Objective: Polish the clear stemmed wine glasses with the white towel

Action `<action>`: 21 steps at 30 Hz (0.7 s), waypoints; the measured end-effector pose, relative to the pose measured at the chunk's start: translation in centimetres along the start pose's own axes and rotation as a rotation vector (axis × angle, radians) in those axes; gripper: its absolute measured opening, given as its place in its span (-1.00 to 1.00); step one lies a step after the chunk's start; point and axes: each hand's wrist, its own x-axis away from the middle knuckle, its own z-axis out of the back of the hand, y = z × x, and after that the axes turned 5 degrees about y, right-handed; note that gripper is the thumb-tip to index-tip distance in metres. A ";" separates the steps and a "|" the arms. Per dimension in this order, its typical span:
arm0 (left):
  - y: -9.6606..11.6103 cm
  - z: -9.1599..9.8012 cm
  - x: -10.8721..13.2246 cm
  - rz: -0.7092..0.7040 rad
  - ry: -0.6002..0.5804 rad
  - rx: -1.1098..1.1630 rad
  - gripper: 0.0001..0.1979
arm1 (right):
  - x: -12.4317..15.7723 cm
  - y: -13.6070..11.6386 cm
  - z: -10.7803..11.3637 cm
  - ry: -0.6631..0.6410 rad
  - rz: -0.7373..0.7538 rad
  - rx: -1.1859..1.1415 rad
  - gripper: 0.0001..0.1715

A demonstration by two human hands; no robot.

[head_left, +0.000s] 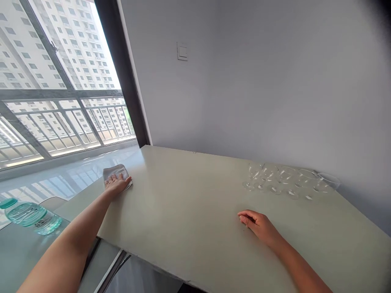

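Note:
My left hand [116, 184] lies flat on a folded grey cloth [117, 170] at the table's far left edge, its arm stretched out and its fingers spread over the fabric. The cloth rests on the pale, glossy table [183, 195]. Loosely closed, with thumb and forefinger together, my right hand [258, 224] is at the table surface right of the middle. I see nothing held in it. Beyond it, several clear stemmed glasses [287, 177] stand in a row by the wall.
A clear bottle with a green cap [30, 215] lies on its side on a lower surface at the left. The grey wall [259, 81] borders the table's far side. A large window [61, 73] with railings fills the left. A metal frame [111, 270] shows below the near edge.

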 end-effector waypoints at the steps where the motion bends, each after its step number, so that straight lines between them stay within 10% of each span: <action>1: -0.6 -0.2 0.4 -0.001 -0.002 -0.025 -0.23 | 0.0 0.0 -0.1 -0.004 0.003 -0.012 -0.67; 8: 1.8 -1.7 5.1 -0.198 0.019 -0.043 -0.24 | 0.1 -1.3 -0.5 -0.030 -0.008 -0.082 -0.64; 15: 11.9 -2.9 14.9 -0.685 0.039 0.128 -0.31 | 0.3 -2.8 -1.3 -0.013 0.030 -0.090 -0.65; 21: 20.4 -3.9 25.6 -0.868 -0.167 0.862 -0.56 | 1.0 -7.6 -5.8 0.264 0.365 0.200 -0.63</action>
